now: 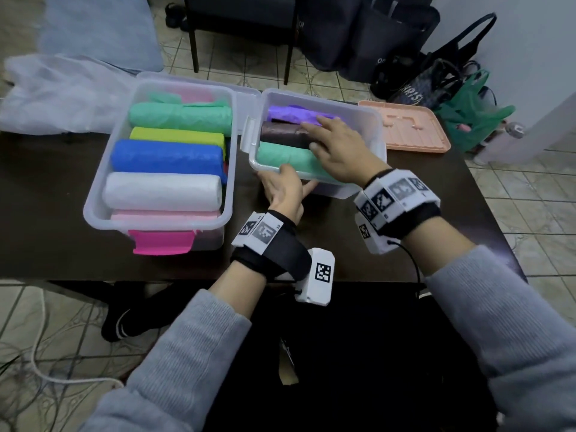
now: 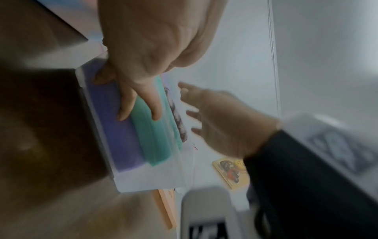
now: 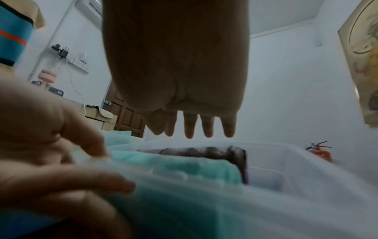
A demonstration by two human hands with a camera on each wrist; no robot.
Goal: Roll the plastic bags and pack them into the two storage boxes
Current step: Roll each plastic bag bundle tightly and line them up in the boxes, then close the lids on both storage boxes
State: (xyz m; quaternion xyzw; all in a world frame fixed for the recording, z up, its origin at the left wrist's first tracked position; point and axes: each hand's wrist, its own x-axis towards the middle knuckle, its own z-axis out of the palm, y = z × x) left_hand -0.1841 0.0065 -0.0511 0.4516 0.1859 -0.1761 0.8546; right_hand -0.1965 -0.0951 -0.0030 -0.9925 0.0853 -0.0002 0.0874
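The rolled plastic bags (image 1: 290, 159) are lying side by side inside the smaller storage box (image 1: 371, 126), the right hand (image 1: 336, 148) pressing them flat-fingered, apparently to seat them, while the left hand (image 1: 285, 191) is gripping the box's near rim, steadying it.

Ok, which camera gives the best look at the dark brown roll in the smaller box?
The head view: the dark brown roll lies between the purple and green rolls, its right end under the right hand. The right wrist view shows only its end, behind the green roll. The left wrist view shows a blurred sliver of it.
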